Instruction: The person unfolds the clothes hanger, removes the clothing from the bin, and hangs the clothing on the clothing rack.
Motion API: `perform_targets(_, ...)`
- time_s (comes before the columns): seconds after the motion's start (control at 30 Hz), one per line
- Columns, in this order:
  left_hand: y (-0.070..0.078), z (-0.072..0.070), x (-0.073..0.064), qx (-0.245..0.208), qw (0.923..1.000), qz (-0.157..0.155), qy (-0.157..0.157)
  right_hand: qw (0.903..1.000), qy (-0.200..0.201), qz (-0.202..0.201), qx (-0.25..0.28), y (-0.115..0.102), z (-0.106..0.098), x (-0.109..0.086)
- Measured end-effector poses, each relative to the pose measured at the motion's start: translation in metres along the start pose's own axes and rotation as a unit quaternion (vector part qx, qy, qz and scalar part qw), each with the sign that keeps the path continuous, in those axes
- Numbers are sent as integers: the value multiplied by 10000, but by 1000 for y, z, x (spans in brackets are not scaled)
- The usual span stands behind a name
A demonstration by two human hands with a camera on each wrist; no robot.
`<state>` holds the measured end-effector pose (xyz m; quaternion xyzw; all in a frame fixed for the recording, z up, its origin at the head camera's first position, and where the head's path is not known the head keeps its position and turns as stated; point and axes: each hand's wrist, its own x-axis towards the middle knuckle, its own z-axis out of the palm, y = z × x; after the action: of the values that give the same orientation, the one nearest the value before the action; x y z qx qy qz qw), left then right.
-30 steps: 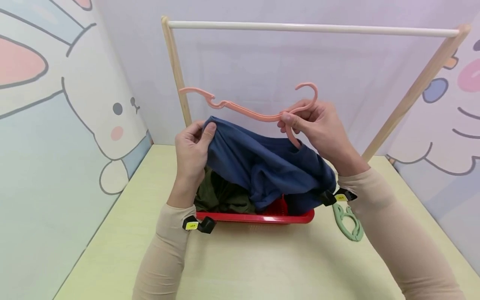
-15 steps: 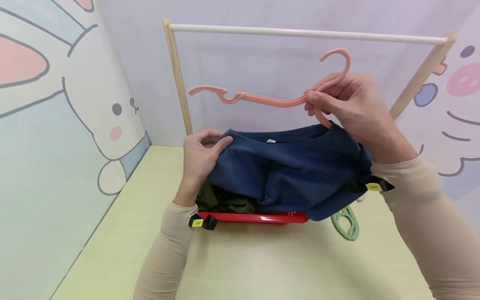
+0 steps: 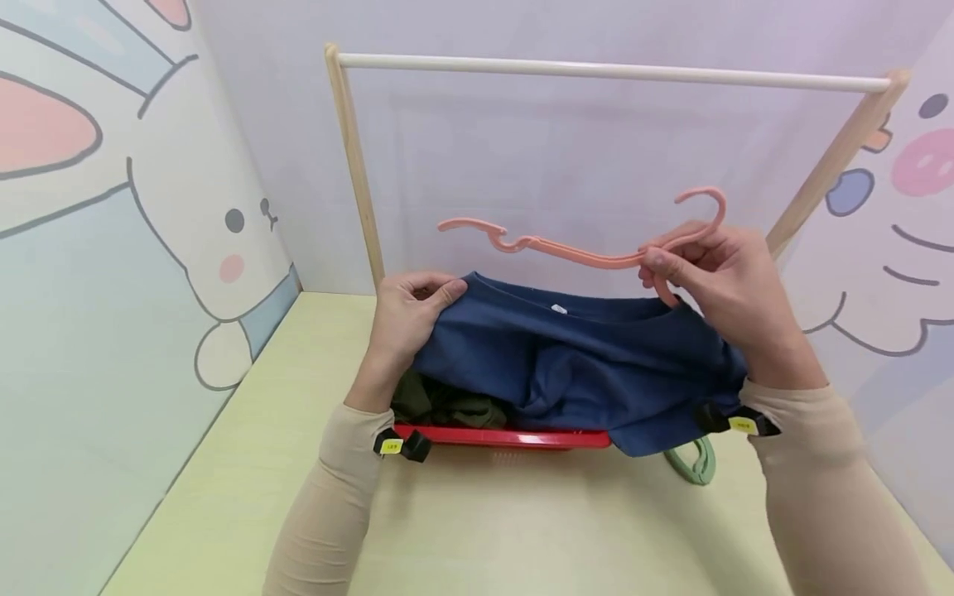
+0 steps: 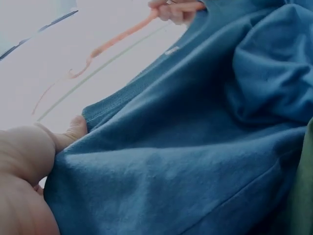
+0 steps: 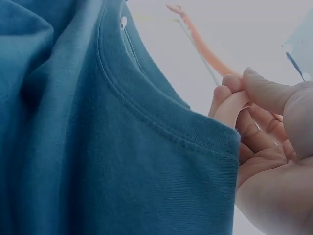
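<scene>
A blue shirt [image 3: 596, 364] hangs stretched between the two hands, its neckline up and a small white label at the back of the collar. My left hand [image 3: 410, 319] pinches the left end of the neckline between thumb and fingers. Above the collar, my right hand [image 3: 734, 281] grips a pink clothes hanger [image 3: 581, 255] near the base of its hook. The hanger's right arm dips into the neck opening, where the cloth hides its end; the left arm stays outside, over the collar. In the right wrist view, fingers [image 5: 264, 93] pinch the hanger beside the collar edge.
Below the shirt stands a red basket [image 3: 514, 439] with a dark green garment [image 3: 455, 407] in it. A green folded hanger [image 3: 696, 463] lies on the table [image 3: 507, 530], partly covered by the shirt. Behind rises a rack with a white rail [image 3: 611, 71] and wooden posts.
Both hands have moved right, the right one further, spreading the neckline wide. The right hand rose with the hanger, then came back down. The left hand sits slightly lower, still on the collar.
</scene>
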<state>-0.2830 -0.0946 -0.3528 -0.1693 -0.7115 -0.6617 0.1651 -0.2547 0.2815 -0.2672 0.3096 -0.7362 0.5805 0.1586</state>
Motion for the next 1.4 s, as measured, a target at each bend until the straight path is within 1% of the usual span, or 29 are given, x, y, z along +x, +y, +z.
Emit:
perform_targets(0.1, -1, -1, -1, -190, 9998, -63, -63, 9998, 164, 71, 72, 10, 2, -13)
perform_targets(0.17, 0, -3, -2, -329, 9994, -85, -41, 9995, 273, 61, 146, 15, 2, -21)
perform_targets(0.23, 0, -6, -3, -427, 9990, -108, -11, 9990, 359, 46, 275, 18, 2, -28)
perform_targets(0.33, 1, -9, -4, -521, 9985, -184, 7, 9986, 459, 97, 260, 19, 6, -35)
perform_targets(0.37, 1, -11, -5, -517, 9984, -207, 4, 9983, 465, 136, 325, 19, 7, -37)
perform_targets(0.47, 1, -16, -6, -495, 9984, -265, 37, 9981, 503, 247, 249, 18, 14, -42)
perform_targets(0.53, 1, -19, -7, -489, 9984, -257, 112, 9979, 494, 248, 337, 17, 17, -43)
perform_targets(0.57, 1, -21, -8, -492, 9984, -242, 159, 9977, 471, 229, 431, 17, 18, -43)
perform_targets(0.63, 2, -25, -8, -501, 9982, -193, 260, 9979, 466, 235, 389, 16, 20, -42)
perform_targets(0.73, 4, -31, -6, -571, 9976, -110, 380, 9973, 421, 199, 570, 15, 21, -42)
perform_targets(0.8, 5, -35, -5, -631, 9970, -72, 441, 9976, 377, 236, 533, 14, 21, -43)
perform_targets(0.87, 6, -37, -4, -688, 9965, -46, 481, 9980, 353, 367, 369, 13, 19, -44)
perform_targets(0.93, 6, -38, -3, -732, 9959, -5, 524, 9981, 327, 526, 20, 13, 18, -46)
perform_targets(1.0, 7, -39, -3, -744, 9957, 44, 557, 9976, 286, 618, -138, 14, 17, -47)
perform_targets(1.03, 7, -38, -3, -757, 9955, 56, 565, 9967, 272, 666, -363, 14, 17, -47)
perform_targets(1.17, 8, -37, -3, -749, 9956, 138, 538, 9951, 175, 613, -752, 16, 17, -48)
perform_targets(1.23, 8, -37, -2, -733, 9958, 176, 513, 9923, 163, 632, -1052, 16, 17, -48)
perform_targets(1.4, 9, -38, -2, -702, 9962, 250, 440, 9919, 181, 698, -1048, 16, 16, -48)
